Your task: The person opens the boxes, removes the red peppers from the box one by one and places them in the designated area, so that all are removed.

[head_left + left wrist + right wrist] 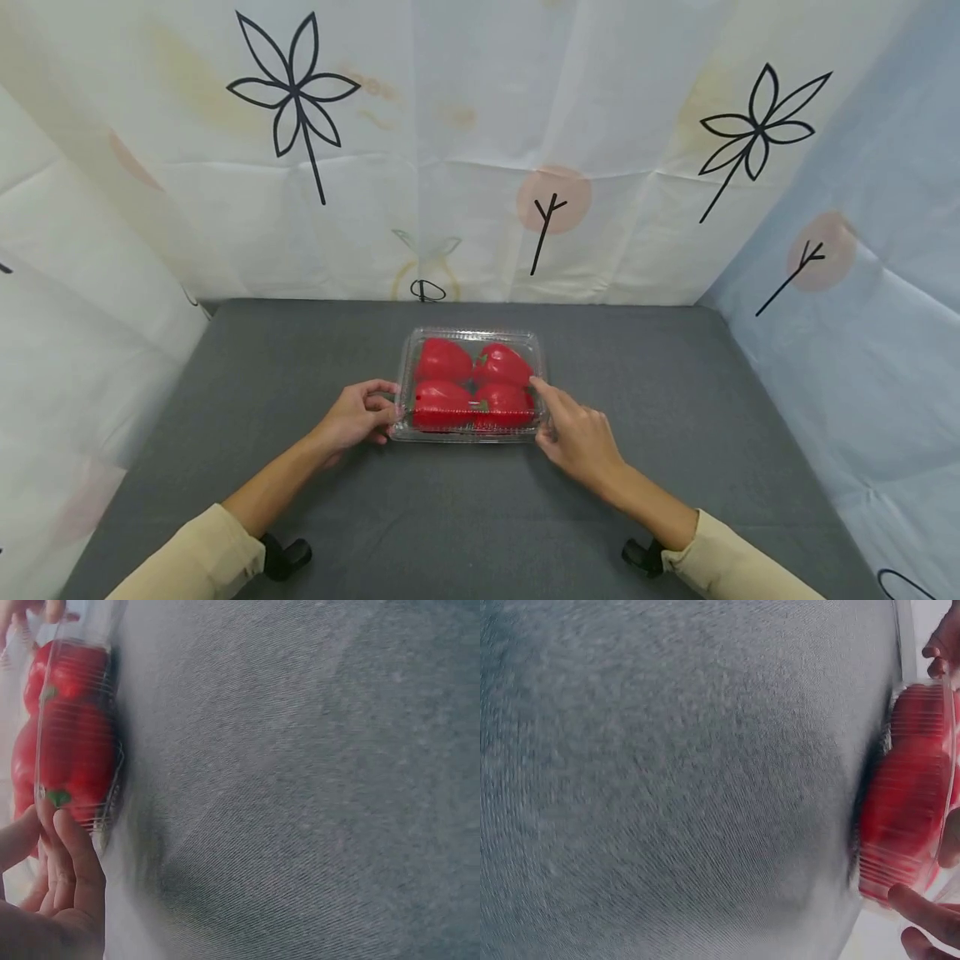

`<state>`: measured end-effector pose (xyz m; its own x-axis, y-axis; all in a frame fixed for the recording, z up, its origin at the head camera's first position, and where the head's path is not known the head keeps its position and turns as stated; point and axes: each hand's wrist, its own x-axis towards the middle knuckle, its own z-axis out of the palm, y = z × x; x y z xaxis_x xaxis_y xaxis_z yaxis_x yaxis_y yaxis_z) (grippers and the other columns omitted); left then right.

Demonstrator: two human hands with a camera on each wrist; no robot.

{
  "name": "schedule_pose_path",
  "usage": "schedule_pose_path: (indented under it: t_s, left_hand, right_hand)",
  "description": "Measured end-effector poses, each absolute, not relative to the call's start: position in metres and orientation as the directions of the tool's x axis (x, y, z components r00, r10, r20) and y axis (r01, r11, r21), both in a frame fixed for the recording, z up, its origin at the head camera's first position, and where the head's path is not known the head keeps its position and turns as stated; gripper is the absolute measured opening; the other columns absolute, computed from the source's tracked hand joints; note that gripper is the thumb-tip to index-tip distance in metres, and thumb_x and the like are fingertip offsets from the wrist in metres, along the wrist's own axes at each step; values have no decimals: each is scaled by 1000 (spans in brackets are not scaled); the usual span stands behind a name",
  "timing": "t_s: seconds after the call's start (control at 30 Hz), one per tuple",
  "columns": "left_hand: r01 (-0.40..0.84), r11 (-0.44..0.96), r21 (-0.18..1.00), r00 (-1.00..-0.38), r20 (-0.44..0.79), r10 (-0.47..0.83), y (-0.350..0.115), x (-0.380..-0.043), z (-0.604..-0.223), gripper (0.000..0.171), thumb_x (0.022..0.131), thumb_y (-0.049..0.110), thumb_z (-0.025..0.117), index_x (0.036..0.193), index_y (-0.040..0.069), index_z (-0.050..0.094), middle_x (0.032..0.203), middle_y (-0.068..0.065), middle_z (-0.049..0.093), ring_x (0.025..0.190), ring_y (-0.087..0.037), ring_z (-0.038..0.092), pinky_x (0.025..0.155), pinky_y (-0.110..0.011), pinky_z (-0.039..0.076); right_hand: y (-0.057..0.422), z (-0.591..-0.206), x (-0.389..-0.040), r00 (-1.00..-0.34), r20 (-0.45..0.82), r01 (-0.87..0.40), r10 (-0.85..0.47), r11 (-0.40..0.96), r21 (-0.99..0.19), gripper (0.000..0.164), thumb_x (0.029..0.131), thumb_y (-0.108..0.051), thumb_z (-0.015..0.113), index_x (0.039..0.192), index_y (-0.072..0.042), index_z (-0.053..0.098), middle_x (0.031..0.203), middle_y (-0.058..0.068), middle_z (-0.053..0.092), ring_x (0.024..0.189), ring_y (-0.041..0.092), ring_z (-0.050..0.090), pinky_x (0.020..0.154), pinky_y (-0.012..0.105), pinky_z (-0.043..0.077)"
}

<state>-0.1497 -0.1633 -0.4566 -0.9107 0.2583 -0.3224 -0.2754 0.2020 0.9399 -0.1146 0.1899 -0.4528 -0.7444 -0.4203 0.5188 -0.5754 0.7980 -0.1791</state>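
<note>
Pepper box [471,384] apparently between both hands' grip.

A grey cloth tabletop [675,467] is filling the lower half of the head view, its weave showing close and blurred in both wrist views [315,787] [667,787]. Pale printed sheets are hanging along the far edge [465,125] and down both side edges, creased and faintly stained. Black line-drawn flowers [294,92] [757,129] are showing on the back sheet, with a pink disc [553,200] between them. A bluish sheet [862,350] is standing along the right edge. Two small black clips [288,557] [639,555] are sitting at the near edge.
</note>
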Motion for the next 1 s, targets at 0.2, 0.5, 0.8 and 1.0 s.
schedule_pose_path:
  t_s: [0.2,0.5,0.8,1.0]
  left_hand:
    - [-303,215,928,-904,-352,243,-162,-147,-456,47,91,9,72,131,-3,50,82,-5,68,66,-16,62,61,-30,57]
    - [-327,228,917,-891,-380,250,-163,-143,-455,49,91,12,74,132,-1,51,85,-9,70,70,-20,64,66,-31,58]
    - [-342,216,914,-865,-397,308,-164,-137,-456,50,92,11,72,133,-1,46,90,-8,70,72,-19,65,69,-33,58]
    - [-363,213,907,-857,-415,306,-163,-134,-456,53,90,13,74,133,1,45,94,-9,70,74,-20,66,70,-34,58]
  right_hand:
    - [195,-450,-118,-723,539,-590,-432,792,-156,74,68,-4,73,140,-7,53,72,-1,58,54,7,35,57,36,47]
    - [198,-440,-128,-698,582,-620,-417,759,-201,65,74,-18,76,134,-5,56,97,10,70,82,26,66,78,51,54]
    - [197,-421,-140,-722,606,-605,-333,728,-322,62,79,-23,74,135,-5,54,100,14,72,90,31,66,89,56,47]
    - [196,-415,-151,-729,637,-602,-253,679,-420,58,81,-22,72,134,-4,55,97,12,71,91,31,64,94,58,40]
